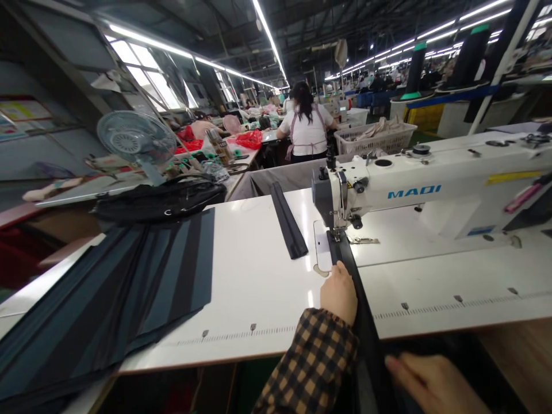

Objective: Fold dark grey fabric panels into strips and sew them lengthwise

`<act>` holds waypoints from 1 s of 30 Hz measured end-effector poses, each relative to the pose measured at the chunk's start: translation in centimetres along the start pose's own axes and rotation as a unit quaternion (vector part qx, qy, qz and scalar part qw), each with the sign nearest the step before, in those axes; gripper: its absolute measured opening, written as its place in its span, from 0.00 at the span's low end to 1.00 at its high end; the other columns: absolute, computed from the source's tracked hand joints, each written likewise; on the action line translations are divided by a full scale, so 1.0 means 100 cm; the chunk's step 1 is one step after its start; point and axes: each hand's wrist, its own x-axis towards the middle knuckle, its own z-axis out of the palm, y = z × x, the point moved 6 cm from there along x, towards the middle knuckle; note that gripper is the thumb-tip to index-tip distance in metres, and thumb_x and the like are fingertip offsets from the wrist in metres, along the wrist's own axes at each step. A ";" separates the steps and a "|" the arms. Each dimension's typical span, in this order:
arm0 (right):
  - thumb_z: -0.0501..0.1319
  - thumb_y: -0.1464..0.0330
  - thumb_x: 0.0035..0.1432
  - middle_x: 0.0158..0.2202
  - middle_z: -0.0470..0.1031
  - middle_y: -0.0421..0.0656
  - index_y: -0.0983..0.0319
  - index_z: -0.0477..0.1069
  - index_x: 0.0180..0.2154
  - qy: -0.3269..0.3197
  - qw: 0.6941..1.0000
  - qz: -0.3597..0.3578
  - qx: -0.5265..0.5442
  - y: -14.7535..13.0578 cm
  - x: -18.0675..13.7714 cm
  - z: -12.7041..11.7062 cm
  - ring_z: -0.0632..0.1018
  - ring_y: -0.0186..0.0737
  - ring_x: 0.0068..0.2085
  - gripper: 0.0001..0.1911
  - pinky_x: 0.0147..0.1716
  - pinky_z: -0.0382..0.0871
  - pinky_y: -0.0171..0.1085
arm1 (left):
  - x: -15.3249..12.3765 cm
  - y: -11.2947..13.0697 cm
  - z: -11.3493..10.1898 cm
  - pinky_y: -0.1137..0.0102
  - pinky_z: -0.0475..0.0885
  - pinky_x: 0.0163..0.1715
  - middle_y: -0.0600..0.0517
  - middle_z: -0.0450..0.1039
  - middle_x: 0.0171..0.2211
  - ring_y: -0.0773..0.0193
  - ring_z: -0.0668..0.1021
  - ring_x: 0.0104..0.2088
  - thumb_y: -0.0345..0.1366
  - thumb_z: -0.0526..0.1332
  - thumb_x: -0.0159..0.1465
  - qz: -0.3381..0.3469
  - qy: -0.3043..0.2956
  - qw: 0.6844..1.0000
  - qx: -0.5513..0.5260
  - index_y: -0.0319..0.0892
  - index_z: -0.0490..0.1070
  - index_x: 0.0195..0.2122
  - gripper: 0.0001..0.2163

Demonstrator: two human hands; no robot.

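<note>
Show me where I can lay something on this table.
Bare tabletop lies between the fabric stack and short strip; another patch, right of the long strip, in front of the machine. Crowded: around the left hand and presser foot.

A sewing workshop is filling the view: a white MAQI sewing machine is standing on a ruler-marked table, tall thread cones are rising at the right, a plastic basket is holding cloth, strip lights are running under the roof, and a co-worker is facing away beside another cluttered table.
</note>
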 end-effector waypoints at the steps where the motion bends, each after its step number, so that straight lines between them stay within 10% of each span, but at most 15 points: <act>1: 0.45 0.60 0.61 0.20 0.72 0.41 0.59 0.71 0.24 0.040 0.998 -0.020 -0.036 0.002 0.021 -0.019 0.74 0.38 0.25 0.22 0.27 0.68 0.35 | -0.001 -0.001 0.000 0.65 0.70 0.26 0.42 0.67 0.39 0.55 0.76 0.32 0.30 0.45 0.63 0.000 -0.001 1.000 0.002 0.31 0.54 0.53 0.17; 4: 0.45 0.63 0.61 0.42 0.72 0.48 0.64 0.66 0.46 0.123 0.972 -0.133 -0.151 -0.005 0.080 -0.048 0.72 0.43 0.44 0.18 0.45 0.65 0.43 | -0.002 -0.004 0.001 0.65 0.70 0.25 0.43 0.67 0.39 0.56 0.76 0.31 0.29 0.45 0.63 -0.007 -0.006 1.000 0.006 0.31 0.53 0.54 0.18; 8: 0.45 0.64 0.61 0.58 0.54 0.52 0.69 0.50 0.57 0.078 0.938 -0.225 -0.253 -0.019 0.118 -0.025 0.54 0.46 0.59 0.25 0.54 0.54 0.52 | -0.001 -0.008 0.007 0.65 0.71 0.26 0.43 0.66 0.40 0.57 0.76 0.31 0.29 0.44 0.63 -0.008 -0.011 1.000 -0.009 0.32 0.52 0.55 0.18; 25: 0.47 0.70 0.60 0.61 0.47 0.46 0.66 0.47 0.59 -0.049 0.922 -0.291 -0.249 -0.034 0.127 -0.018 0.49 0.45 0.60 0.26 0.56 0.57 0.46 | -0.002 -0.014 0.005 0.64 0.71 0.35 0.44 0.67 0.42 0.59 0.75 0.35 0.31 0.42 0.64 -0.009 0.006 0.986 -0.168 0.38 0.54 0.56 0.19; 30: 0.51 0.69 0.58 0.60 0.50 0.51 0.67 0.53 0.56 -0.039 0.921 -0.305 -0.239 -0.036 0.121 -0.016 0.51 0.48 0.60 0.25 0.55 0.57 0.46 | 0.011 -0.022 -0.009 0.68 0.71 0.36 0.47 0.69 0.36 0.63 0.74 0.34 0.34 0.43 0.65 0.085 -0.039 0.978 -0.188 0.39 0.61 0.53 0.18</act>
